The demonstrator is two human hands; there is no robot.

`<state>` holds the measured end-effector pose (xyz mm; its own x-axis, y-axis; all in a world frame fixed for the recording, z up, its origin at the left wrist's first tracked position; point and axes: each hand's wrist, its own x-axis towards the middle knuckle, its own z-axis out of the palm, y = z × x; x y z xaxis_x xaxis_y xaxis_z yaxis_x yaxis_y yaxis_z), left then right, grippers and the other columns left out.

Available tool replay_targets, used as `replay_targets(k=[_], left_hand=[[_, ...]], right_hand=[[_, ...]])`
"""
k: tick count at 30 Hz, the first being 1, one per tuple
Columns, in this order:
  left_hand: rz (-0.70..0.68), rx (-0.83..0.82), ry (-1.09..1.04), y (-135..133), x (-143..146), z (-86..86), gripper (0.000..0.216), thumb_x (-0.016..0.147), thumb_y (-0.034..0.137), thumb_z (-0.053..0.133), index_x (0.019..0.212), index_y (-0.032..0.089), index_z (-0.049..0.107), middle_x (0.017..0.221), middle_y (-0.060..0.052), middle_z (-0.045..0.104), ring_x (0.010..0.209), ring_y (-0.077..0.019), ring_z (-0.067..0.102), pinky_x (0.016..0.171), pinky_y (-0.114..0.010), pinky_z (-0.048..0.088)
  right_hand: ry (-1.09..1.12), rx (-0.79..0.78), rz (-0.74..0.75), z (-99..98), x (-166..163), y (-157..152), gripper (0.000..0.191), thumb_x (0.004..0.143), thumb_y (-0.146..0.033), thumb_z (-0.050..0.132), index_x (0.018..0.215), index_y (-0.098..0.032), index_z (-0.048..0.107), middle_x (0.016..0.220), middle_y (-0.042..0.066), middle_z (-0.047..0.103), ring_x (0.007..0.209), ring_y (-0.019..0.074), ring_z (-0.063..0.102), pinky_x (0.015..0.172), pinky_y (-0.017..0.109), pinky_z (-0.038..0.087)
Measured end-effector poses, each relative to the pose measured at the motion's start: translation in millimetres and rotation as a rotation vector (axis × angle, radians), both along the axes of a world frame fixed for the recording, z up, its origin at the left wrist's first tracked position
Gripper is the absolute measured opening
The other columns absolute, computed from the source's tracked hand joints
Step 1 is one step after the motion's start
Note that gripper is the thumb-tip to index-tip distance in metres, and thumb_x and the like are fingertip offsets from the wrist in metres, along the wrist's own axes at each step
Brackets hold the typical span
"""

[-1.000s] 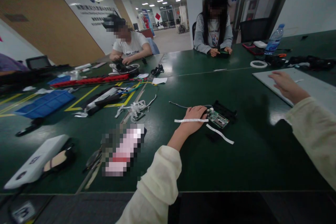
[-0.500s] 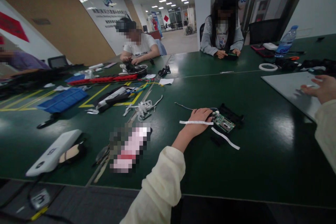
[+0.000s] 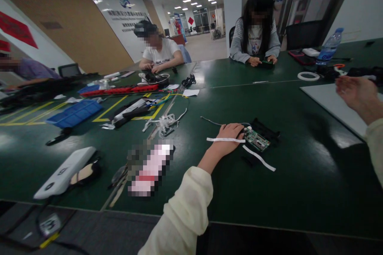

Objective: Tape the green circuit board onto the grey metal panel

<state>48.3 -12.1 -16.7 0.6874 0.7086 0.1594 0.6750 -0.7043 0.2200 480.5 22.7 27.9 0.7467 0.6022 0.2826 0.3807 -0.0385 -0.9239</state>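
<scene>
My left hand (image 3: 229, 135) rests palm down on the table with fingers bent together at the left end of a green circuit board (image 3: 257, 139); its fingertips are partly hidden. Across the back of that hand lies a white tape strip (image 3: 226, 140). A second white strip (image 3: 259, 158) lies just in front of the board. Behind the board is a black plastic part (image 3: 265, 128), and a thin cable (image 3: 209, 120) runs out to the left. My right hand (image 3: 356, 93) is raised over a grey panel (image 3: 326, 97), fingers loosely bent and a little blurred, with nothing visible in them.
Left of my arm lie a pink phone-like object (image 3: 152, 171), blurred out, and a white device (image 3: 66, 171). Crumpled white strips (image 3: 164, 125) and a blue crate (image 3: 74, 112) are farther off. A tape roll (image 3: 308, 76) and water bottle (image 3: 330, 48) stand behind the panel. Co-workers sit opposite.
My right hand has risen and moved left over the panel, its fingers drawing closer together. My left hand stays beside the circuit board. The view has shifted slightly.
</scene>
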Motion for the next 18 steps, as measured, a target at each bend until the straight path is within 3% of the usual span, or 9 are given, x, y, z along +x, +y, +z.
replay_targets(k=[2, 4, 6, 8, 12, 18], left_hand=[[0.010, 0.006, -0.003, 0, 1, -0.6, 0.036, 0.097, 0.032, 0.036, 0.128, 0.022, 0.048, 0.135, -0.007, 0.052, 0.125, -0.0224, 0.046, 0.106, -0.046, 0.034], [0.015, 0.005, -0.004, 0, 2, -0.8, 0.035, 0.097, 0.033, 0.036, 0.128, 0.021, 0.049, 0.134, -0.008, 0.052, 0.124, -0.0231, 0.047, 0.105, -0.046, 0.034], [0.008, 0.007, -0.009, 1, 3, -0.7, 0.035, 0.096, 0.032, 0.038, 0.127, 0.021, 0.050, 0.133, -0.008, 0.053, 0.123, -0.0234, 0.048, 0.104, -0.046, 0.035], [-0.007, 0.015, -0.019, 1, 3, -0.6, 0.033, 0.095, 0.030, 0.039, 0.125, 0.021, 0.050, 0.131, -0.008, 0.054, 0.121, -0.0236, 0.049, 0.103, -0.046, 0.037], [-0.034, -0.009, 0.003, 1, 0, 1.1, 0.026, 0.091, 0.026, 0.044, 0.113, 0.019, 0.056, 0.124, -0.009, 0.058, 0.118, -0.0243, 0.051, 0.100, -0.045, 0.040], [-0.056, -0.039, 0.080, -4, -1, 9.4, 0.042, 0.088, 0.024, 0.047, 0.130, 0.020, 0.044, 0.140, -0.009, 0.047, 0.130, -0.0230, 0.041, 0.107, -0.046, 0.033]], right_hand=[[0.140, -0.007, 0.236, 3.6, -37, -2, 0.029, 0.091, -0.013, 0.041, 0.071, -0.009, 0.062, 0.093, 0.023, 0.064, 0.077, 0.0114, 0.063, 0.064, 0.029, 0.043], [0.475, 0.031, 0.615, 6.2, -89, -13, 0.016, 0.088, -0.021, 0.052, 0.086, -0.012, 0.065, 0.101, 0.016, 0.063, 0.082, 0.0112, 0.063, 0.072, 0.029, 0.044], [0.552, -0.001, 0.887, 7.4, -146, -34, 0.016, 0.082, -0.023, 0.062, 0.097, -0.017, 0.067, 0.097, 0.008, 0.065, 0.082, 0.0105, 0.062, 0.075, 0.027, 0.046], [0.516, -0.024, 1.067, 6.4, -200, -57, 0.023, 0.080, -0.029, 0.064, 0.102, -0.021, 0.067, 0.095, 0.005, 0.065, 0.082, 0.0108, 0.061, 0.075, 0.026, 0.048], [0.390, -0.065, 1.287, -5.7, -268, -94, 0.028, 0.087, -0.031, 0.055, 0.112, -0.023, 0.064, 0.100, 0.004, 0.064, 0.087, 0.0124, 0.061, 0.076, 0.028, 0.051], [0.108, -0.255, 1.319, -25.8, -291, -111, 0.040, 0.090, -0.029, 0.048, 0.130, -0.022, 0.052, 0.103, 0.007, 0.063, 0.078, 0.0125, 0.063, 0.059, 0.023, 0.050]])
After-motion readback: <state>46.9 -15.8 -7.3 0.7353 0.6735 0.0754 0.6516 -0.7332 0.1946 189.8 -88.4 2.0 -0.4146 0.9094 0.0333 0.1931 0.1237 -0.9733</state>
